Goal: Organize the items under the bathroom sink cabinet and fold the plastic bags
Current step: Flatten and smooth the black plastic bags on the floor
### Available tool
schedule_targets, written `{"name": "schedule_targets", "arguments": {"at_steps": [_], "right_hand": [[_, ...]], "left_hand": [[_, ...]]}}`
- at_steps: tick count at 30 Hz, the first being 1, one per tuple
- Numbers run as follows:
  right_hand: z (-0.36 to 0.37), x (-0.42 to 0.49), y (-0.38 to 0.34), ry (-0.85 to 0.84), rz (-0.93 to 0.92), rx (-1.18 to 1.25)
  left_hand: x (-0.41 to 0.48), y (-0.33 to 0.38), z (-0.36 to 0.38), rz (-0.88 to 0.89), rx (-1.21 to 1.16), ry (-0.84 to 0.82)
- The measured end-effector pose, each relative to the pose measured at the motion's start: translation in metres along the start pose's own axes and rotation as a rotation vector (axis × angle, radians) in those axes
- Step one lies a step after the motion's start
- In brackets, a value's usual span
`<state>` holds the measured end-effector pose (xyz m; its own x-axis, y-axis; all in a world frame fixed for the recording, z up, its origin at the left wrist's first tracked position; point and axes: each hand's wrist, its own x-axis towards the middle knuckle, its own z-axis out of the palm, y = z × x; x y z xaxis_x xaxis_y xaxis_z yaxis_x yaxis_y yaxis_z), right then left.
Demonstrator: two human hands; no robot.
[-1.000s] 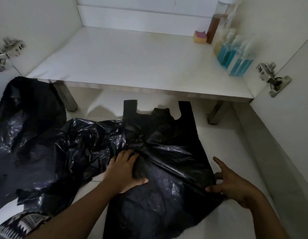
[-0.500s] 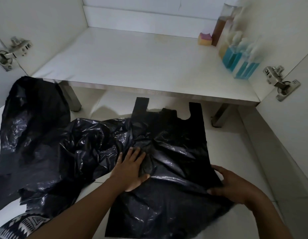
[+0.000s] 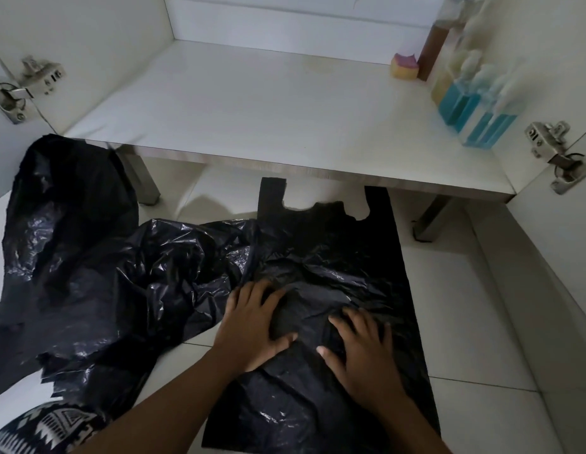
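A black plastic bag [image 3: 344, 244] lies spread on the tiled floor in front of the open cabinet, its two handles pointing toward the cabinet shelf [image 3: 252, 103]. My left hand [image 3: 252, 322] presses flat on the bag's left middle, fingers straight. My right hand [image 3: 360, 348] lies flat on the bag just to the right of it, fingers spread. A heap of crumpled black bags [image 3: 88, 263] sits to the left, overlapping the flat bag's left edge.
Blue-liquid spray bottles [image 3: 472, 109], a brown bottle [image 3: 432, 50] and a pink-and-yellow sponge [image 3: 404, 67] stand at the shelf's back right. Door hinges [image 3: 557, 152] stick out on both sides. Metal cabinet legs [image 3: 429, 221] stand behind the bag.
My right hand has left the bag's right edge and moved inward onto its middle, now flat beside my left hand. The left hand stays pressed on the bag.
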<state>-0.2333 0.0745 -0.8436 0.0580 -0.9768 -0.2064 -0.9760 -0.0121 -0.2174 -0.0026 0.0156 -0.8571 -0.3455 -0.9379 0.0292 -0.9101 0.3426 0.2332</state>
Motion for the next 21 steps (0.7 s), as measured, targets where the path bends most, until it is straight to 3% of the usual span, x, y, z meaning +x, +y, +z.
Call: {"name": "schedule_targets", "arguments": {"at_steps": [4,8,10,12,15,17,21], "right_hand": [[0.018,-0.004,0.020,0.104,0.045,-0.012],[0.018,-0.003,0.023,0.095,0.052,-0.031],[0.017,-0.002,0.020,0.098,0.055,-0.034],[0.013,-0.002,0.015,0.102,0.055,-0.020],[0.007,0.008,-0.001,0.151,-0.021,-0.024],[0.009,0.019,-0.014,0.150,-0.078,-0.015],[0.019,0.033,-0.017,0.053,-0.147,-0.051]], "left_hand": [[0.003,-0.025,-0.014,-0.276,-0.055,-0.054],[0.009,-0.035,-0.026,-0.445,0.052,-0.185],[0.012,-0.029,-0.029,-0.506,0.071,-0.143],[0.012,-0.017,-0.030,-0.447,0.123,0.040],[0.013,0.002,-0.018,-0.112,0.042,0.209],[0.015,0.014,-0.005,0.053,0.011,0.151],[0.008,0.013,0.024,0.054,0.016,-0.026]]}}
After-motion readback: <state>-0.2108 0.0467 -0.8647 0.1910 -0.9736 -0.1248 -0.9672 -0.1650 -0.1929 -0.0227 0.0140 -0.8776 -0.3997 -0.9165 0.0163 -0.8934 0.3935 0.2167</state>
